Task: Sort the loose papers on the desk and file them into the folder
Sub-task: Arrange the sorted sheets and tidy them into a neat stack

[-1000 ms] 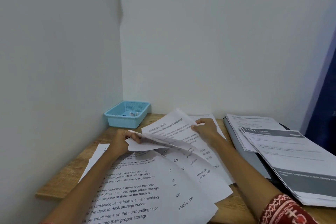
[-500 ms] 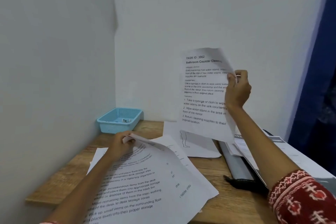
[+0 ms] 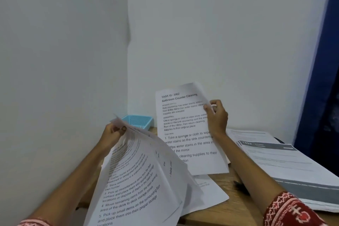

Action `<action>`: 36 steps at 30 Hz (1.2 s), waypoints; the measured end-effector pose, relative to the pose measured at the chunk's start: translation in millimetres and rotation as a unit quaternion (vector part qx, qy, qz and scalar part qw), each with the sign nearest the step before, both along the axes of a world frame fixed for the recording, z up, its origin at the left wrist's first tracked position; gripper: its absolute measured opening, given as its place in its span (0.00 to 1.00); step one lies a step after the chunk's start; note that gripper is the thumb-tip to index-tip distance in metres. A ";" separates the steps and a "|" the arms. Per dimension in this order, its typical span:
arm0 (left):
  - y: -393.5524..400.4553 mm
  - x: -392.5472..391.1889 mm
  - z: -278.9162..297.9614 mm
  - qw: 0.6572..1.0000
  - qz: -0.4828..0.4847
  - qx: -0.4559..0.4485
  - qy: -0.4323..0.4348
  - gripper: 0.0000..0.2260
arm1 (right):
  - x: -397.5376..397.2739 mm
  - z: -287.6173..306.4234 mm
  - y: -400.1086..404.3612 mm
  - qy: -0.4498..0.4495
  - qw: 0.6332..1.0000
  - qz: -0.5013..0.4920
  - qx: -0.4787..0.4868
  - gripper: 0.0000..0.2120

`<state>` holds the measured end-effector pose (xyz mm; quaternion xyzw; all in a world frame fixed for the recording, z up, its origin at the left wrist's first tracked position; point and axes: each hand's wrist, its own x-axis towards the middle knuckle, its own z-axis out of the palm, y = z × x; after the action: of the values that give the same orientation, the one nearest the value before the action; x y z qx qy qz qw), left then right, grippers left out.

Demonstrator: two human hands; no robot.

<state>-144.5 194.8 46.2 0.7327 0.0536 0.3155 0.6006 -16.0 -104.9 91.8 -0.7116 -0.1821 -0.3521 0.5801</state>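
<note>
Above desk [image 3: 236,178]: L hand [image 3: 111,134] grips paper stack [image 3: 139,176], R hand [image 3: 217,115] pinches sheet [image 3: 187,130].

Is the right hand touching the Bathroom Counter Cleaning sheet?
Touching. The head view shows the right hand pinching the right edge of the Bathroom Counter Cleaning sheet, held up off the desk.

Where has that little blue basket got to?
The blue basket sits at the desk's back corner against the wall, partly hidden behind the papers held in the left hand.
</note>
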 end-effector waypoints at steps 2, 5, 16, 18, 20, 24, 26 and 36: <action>2.9 -2.5 6.0 1.000 0.010 0.010 0.014 0.10 | -2.0 -10.4 10.8 0.031 0.999 0.036 0.002 0.06; -2.8 -5.9 11.7 0.999 0.008 0.042 0.023 0.10 | -8.9 -21.7 24.8 0.056 0.996 0.069 0.002 0.08; -32.0 12.4 0.0 0.992 0.042 0.117 0.017 0.11 | -34.2 -51.6 52.5 0.136 0.950 0.232 -0.161 0.09; -32.6 14.6 -8.0 0.994 0.039 0.093 0.029 0.08 | -42.7 -59.8 62.3 0.153 0.917 0.296 -0.218 0.09; -31.3 18.0 -19.6 0.996 0.033 0.073 0.050 0.07 | -51.4 -66.3 73.7 0.183 0.898 0.329 -0.228 0.10; -36.7 21.7 -41.9 0.994 0.056 0.043 0.080 0.08 | -59.3 -66.3 77.8 0.257 0.852 0.383 -0.247 0.09; -37.4 22.5 -50.5 0.995 0.074 0.003 0.069 0.10 | -54.6 -62.0 66.6 0.301 0.816 0.409 -0.276 0.04; -37.7 23.3 -56.9 0.995 0.013 0.050 0.089 0.17 | 16.8 -84.8 27.9 0.301 0.866 0.064 -0.394 0.28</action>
<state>-121.2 157.1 -10.7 0.7865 0.1005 0.2585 0.5519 0.8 -76.9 7.0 -0.9391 -0.1675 0.0187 0.2995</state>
